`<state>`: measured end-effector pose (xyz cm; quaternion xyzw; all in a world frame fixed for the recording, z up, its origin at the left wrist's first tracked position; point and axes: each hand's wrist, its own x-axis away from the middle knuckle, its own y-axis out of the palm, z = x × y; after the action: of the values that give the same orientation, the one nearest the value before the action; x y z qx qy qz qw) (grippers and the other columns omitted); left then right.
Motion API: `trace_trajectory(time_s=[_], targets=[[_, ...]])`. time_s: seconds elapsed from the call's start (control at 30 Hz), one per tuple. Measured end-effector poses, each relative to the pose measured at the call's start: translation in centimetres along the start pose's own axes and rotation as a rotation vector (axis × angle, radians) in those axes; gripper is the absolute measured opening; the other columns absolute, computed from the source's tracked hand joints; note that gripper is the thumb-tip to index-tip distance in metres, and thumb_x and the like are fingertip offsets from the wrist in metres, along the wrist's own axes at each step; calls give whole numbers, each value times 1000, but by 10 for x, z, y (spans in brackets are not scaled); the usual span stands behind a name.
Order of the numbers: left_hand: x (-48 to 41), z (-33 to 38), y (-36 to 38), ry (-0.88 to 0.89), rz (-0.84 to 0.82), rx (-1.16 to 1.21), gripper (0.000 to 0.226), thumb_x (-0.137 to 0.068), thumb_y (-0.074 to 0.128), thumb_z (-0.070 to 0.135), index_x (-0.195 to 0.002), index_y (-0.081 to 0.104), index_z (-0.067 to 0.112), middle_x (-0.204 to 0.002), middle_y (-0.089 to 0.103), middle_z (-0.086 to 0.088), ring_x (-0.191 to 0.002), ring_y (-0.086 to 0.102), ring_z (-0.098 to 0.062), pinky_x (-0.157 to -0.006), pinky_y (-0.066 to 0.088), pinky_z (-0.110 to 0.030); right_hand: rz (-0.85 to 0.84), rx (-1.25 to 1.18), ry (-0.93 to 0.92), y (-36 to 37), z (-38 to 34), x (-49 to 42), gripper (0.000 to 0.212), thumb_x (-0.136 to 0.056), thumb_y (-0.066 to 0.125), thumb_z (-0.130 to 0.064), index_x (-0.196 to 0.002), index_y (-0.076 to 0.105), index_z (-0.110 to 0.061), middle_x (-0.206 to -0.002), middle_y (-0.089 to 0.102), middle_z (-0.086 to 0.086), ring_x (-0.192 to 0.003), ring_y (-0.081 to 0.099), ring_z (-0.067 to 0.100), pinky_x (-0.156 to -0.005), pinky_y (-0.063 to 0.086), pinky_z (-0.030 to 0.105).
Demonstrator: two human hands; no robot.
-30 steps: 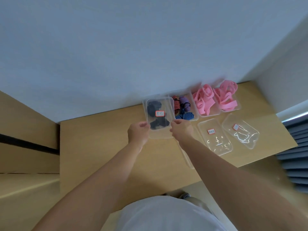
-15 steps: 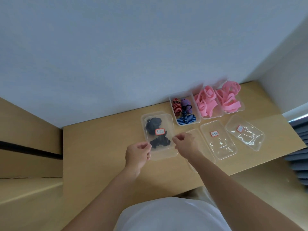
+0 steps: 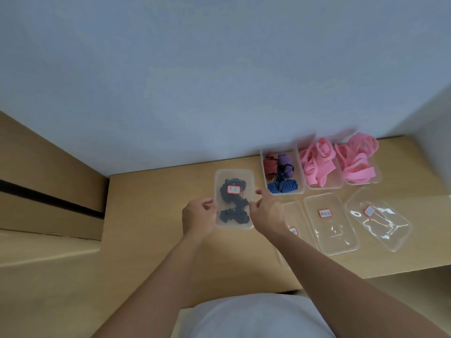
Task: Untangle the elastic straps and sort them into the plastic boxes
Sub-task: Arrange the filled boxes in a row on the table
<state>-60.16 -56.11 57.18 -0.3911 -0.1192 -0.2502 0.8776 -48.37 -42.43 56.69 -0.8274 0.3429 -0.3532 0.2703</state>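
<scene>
Mostly pale wall (image 3: 219, 69); plastic boxes (image 3: 234, 175) on a perhaps-wooden table (image 3: 151, 203)

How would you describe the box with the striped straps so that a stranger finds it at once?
Find the wooden table against the blue-grey wall. Three open boxes stand in a row along the wall; take the leftmost box. Its neighbours hold only pink straps, but this one holds striped and purple straps.

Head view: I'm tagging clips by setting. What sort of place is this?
Probably a plain indoor sorting desk: a light wooden table against a bare wall, open boxes of pink straps, loose labelled lids, and a lidded box of black straps.
</scene>
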Motion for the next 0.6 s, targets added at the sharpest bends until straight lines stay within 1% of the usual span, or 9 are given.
trace_trajectory(time_s=[0.1, 0.17, 0.23, 0.33, 0.37, 0.4, 0.47, 0.53, 0.6], targets=[[-2, 2, 1, -7, -1, -25, 25, -98, 65, 25, -120, 76, 20, -108, 77, 1, -76, 62, -6, -57, 40, -9, -12, 15, -78, 1, -2, 0, 52, -95, 55, -14, -146, 43, -17, -120, 61, 15, -100, 62, 31, -85, 53, 45], [-2, 3, 1, -17, -4, -34, 24, -98, 64, 26, -119, 76, 22, -103, 76, 3, -71, 59, 3, -55, 39, -9, -28, 93, -139, 3, -2, 3, 53, -96, 52, -11, -147, 41, -17, -132, 51, 15, -107, 59, 35, -87, 53, 47], [-2, 2, 1, -27, -13, -29, 25, -98, 63, 27, -119, 76, 23, -94, 72, 7, -70, 57, 5, -53, 38, -9, -16, 242, -209, 5, -1, 7, 46, -99, 50, -18, -144, 43, -17, -142, 42, 12, -121, 53, 34, -89, 52, 45], [1, 5, -1, 19, -34, -92, 25, -99, 60, 26, -120, 73, 25, -91, 68, 9, -74, 59, -1, -56, 45, -18, 33, 455, -342, 9, -1, 5, 43, -99, 52, -38, -135, 48, -15, -160, 22, 7, -142, 30, 29, -102, 48, 43], [1, 6, -3, 71, -41, -149, 24, -99, 58, 23, -119, 71, 25, -95, 67, 7, -78, 62, -8, -61, 52, -26, 40, 497, -376, 12, -2, 2, 44, -99, 52, -41, -133, 49, -14, -163, 18, 7, -146, 24, 28, -107, 44, 45], [0, 7, -5, 151, -56, -218, 27, -99, 56, 21, -122, 67, 25, -105, 65, 2, -87, 63, -15, -71, 56, -33, 43, 526, -405, 14, -4, -1, 46, -98, 52, -43, -133, 49, -13, -165, 15, 8, -150, 19, 27, -112, 38, 45], [-6, 10, -9, 350, -133, -397, 45, -100, 55, 18, -144, 50, 25, -136, 52, -3, -115, 57, -24, -92, 52, -39, 50, 541, -448, 18, -8, -7, 50, -99, 49, -41, -140, 44, -13, -166, 15, 10, -153, 14, 28, -118, 29, 45], [-16, 17, -14, 492, -241, -605, 64, -99, 56, 17, -157, 28, 23, -163, 21, -4, -137, 39, -30, -106, 45, -44, 62, 543, -484, 22, -12, -14, 55, -100, 46, -38, -148, 37, -12, -166, 18, 12, -154, 14, 30, -120, 25, 46], [-28, 25, -18, 547, -359, -783, 80, -99, 60, 24, -162, 10, 18, -170, -9, 3, -149, 20, -33, -112, 40, -50, 48, 579, -496, 27, -16, -19, 59, -103, 38, -40, -154, 29, -11, -167, 15, 13, -155, 10, 31, -119, 26, 47]])
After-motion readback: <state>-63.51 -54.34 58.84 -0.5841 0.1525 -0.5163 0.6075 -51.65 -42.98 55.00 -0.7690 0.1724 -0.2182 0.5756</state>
